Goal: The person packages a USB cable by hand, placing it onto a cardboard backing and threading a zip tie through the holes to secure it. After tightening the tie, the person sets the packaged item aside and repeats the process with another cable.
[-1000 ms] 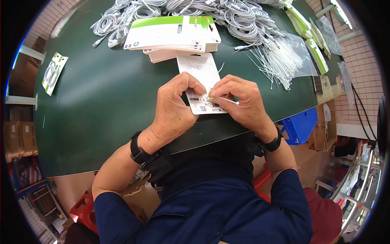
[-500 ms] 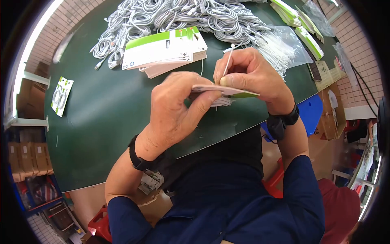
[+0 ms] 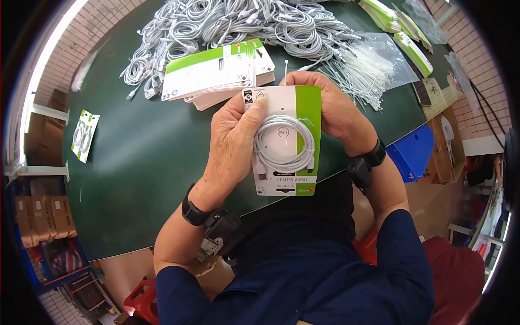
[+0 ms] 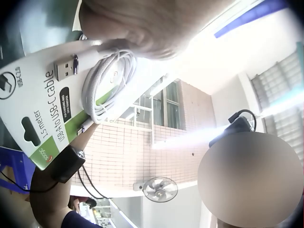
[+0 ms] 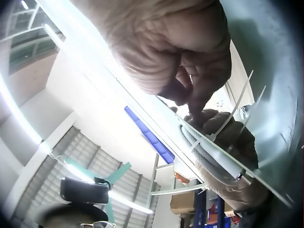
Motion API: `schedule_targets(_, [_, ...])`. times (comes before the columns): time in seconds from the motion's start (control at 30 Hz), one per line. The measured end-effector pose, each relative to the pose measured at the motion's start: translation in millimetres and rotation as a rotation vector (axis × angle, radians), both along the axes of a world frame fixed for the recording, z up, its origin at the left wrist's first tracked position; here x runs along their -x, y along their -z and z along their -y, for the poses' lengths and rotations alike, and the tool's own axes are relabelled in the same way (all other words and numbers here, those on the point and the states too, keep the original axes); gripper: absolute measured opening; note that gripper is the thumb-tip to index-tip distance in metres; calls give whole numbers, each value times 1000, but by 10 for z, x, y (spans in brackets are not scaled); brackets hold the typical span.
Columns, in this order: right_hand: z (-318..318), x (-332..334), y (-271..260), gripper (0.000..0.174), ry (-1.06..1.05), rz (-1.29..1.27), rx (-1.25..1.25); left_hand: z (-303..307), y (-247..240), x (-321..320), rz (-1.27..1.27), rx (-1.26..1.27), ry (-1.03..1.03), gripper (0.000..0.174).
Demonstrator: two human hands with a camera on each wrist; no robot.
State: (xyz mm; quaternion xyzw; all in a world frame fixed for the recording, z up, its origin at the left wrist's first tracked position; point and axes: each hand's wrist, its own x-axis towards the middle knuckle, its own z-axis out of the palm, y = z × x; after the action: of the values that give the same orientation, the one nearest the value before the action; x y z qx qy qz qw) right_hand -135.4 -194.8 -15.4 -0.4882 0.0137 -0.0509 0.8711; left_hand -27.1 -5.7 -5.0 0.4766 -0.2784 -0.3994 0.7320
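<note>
A white and green card (image 3: 279, 103) stands upside down to the head view, its front bearing a coiled white cable (image 3: 284, 143). My left hand (image 3: 230, 141) grips its left edge, thumb on the front and fingers behind. At the upper right edge, my right hand (image 3: 341, 108) is partly hidden by the card; in the right wrist view the right hand (image 5: 175, 52) has its fingertips bent together at the back of the card. A thin white tie end (image 3: 286, 67) sticks up above the card. The left wrist view shows the cable's USB plug (image 4: 66, 68).
Behind the hands lies a stack of cards (image 3: 208, 70), with a heap of grey cables (image 3: 227, 24) beyond. Loose white ties (image 3: 368, 70) are at the right. Another card with a cable (image 3: 85, 135) lies at the left, and green-white packs (image 3: 413, 53) at the far right.
The card was lying back side up, then tilted edge-on; now its front with the coiled cable faces up to the head view. The right hand has moved from above the card to behind its edge.
</note>
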Motion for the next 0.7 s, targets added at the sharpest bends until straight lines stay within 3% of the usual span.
schedule_targets(0.47, [1,12,136,19,27,-71,-59,11,110,-45,-209,-33,44,30])
schedule_targets(0.57, [-55,-44,97,20,150,-124,-14,0,193,-84,-176,-15,76,30])
schedule_targets(0.7, [117,7,118,20,513,-35,125,10,206,-89,-76,7,22,30])
